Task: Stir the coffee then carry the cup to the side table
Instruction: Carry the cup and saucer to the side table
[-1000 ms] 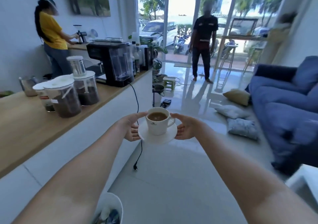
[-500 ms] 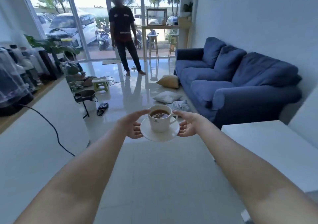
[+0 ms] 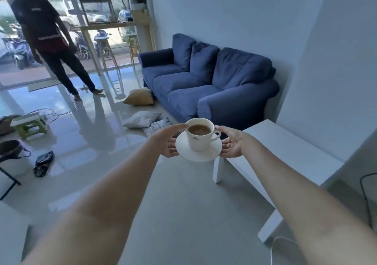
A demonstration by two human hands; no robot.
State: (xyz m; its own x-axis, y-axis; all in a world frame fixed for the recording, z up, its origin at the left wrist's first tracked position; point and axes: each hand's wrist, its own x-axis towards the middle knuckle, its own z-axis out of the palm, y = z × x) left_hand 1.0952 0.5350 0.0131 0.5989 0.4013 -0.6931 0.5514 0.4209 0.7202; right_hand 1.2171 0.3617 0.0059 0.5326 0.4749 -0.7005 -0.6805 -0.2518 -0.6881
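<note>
Both arms stretched forward, bare, elbows nearly straight, converging toward the middle. Left hand (image 3: 168, 142) palm turned inward, fingers curled under the saucer (image 3: 199, 154) rim on its left edge, thumb reaching up to the cup (image 3: 201, 137) lip. Right hand (image 3: 232, 143) mirrors it on the right edge, fingers beneath, thumb up beside the cup handle. Wrists level, saucer carried in the air between the two hands.
</note>
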